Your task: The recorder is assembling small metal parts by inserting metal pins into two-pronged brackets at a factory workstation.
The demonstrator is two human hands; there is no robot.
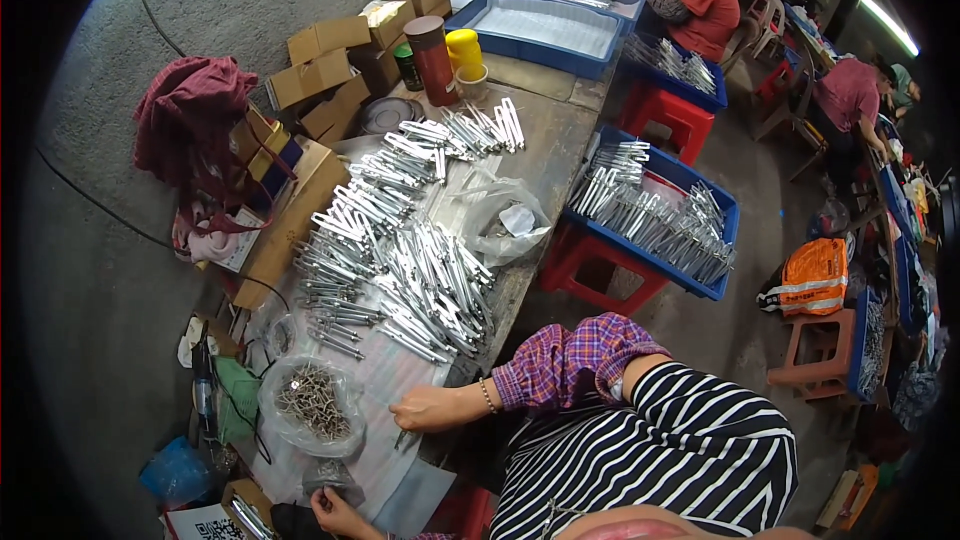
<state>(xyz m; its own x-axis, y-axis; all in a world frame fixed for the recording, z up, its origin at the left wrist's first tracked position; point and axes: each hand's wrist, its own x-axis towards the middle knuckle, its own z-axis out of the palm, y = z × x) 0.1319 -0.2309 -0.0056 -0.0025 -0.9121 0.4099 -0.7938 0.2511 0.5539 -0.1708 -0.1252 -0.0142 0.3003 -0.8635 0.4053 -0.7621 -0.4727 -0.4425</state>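
Observation:
My right hand [435,410] is closed above the paper-covered near end of the workbench. A small dark, thin piece shows under its fingers, too small to name. Lower down, my left hand [338,513] has its fingertips pinched together at the edge of a small grey translucent bag [332,480]; what they hold, if anything, is hidden. Beside both hands stands a plastic-lined bowl [312,402] of small metal pins or screws. Beyond it lies a large pile of slim silvery metal parts [400,260], long and slotted.
A clear plastic bag [508,225] lies by the bench's right edge. Blue trays of metal parts [655,210] rest on red stools [595,265] to the right. Cardboard boxes [315,75] and a red-brown tumbler [432,60] stand farther back. Co-workers [705,0] sit beyond.

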